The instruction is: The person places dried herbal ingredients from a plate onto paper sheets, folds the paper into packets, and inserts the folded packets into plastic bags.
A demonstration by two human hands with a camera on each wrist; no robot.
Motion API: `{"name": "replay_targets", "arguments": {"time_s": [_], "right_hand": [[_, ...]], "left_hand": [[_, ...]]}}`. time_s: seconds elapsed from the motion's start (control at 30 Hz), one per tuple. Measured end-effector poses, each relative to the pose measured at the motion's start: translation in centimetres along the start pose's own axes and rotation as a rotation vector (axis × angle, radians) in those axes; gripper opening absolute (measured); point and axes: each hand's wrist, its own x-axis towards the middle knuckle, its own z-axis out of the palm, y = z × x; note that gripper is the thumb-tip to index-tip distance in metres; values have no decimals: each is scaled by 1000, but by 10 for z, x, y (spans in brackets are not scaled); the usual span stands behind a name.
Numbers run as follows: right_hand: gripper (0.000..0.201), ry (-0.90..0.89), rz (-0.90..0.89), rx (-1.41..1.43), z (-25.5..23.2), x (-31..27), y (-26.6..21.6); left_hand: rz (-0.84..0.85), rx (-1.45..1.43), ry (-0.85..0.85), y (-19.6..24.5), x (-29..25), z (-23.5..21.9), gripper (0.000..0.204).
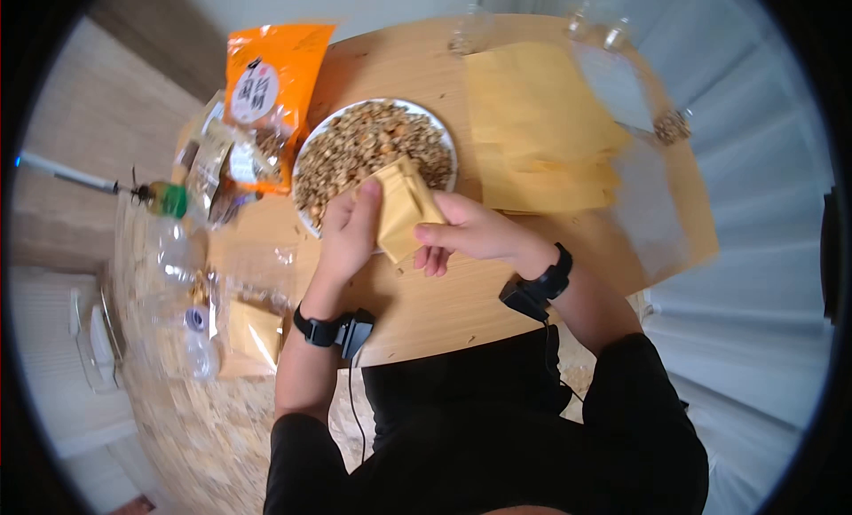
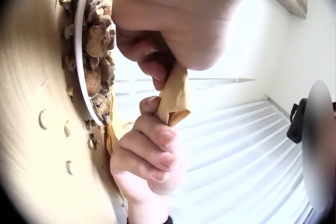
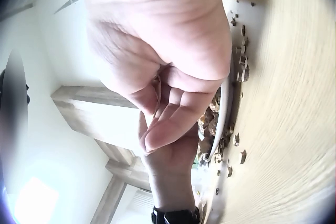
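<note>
A small yellow-brown paper packet (image 1: 406,209) is held in both hands over the near edge of a white plate (image 1: 455,160) heaped with chopped brown pieces. The left hand (image 1: 353,231) pinches its left side, thumb on top. At its right side the right hand (image 1: 475,229) grips it between thumb and fingers. In the left wrist view a folded end of the packet (image 2: 176,98) sticks out between the left hand (image 2: 168,19) and the curled fingers of the right hand (image 2: 149,155). The right wrist view shows the right hand (image 3: 157,50) largely covering the packet.
Large yellow-brown paper sheets (image 1: 541,133) lie right of the plate. An orange bag (image 1: 275,80) stands behind left. Clear plastic containers (image 1: 177,253), a green-capped bottle (image 1: 166,198) and a wrapped packet (image 1: 256,330) are at the left. Small jars (image 1: 614,35) stand at the back right. Crumbs dot the wooden table (image 1: 444,311).
</note>
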Motion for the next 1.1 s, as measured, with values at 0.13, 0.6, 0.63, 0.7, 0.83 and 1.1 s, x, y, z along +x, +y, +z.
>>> {"name": "replay_targets", "arguments": {"time_s": [0.13,0.6,0.63,0.7,0.83,1.1], "right_hand": [[22,-10,5,5,-3,-1,11],[26,147,-54,-358,10,-27,-20],[23,133,-114,-369,8,-40,-20],[22,221,-86,-466,-5,-77,-31],[20,714,-107,-794,-64,-161,-71],[58,1465,299,-1306,-254,-263,-32]], "left_hand": [[13,-157,-41,8,-3,7,33],[98,-454,40,-5,8,7,20],[103,-463,42,-3,8,6,20],[96,-566,126,0,11,4,22],[89,-575,100,5,7,6,24],[72,-548,93,1,10,5,22]]}}
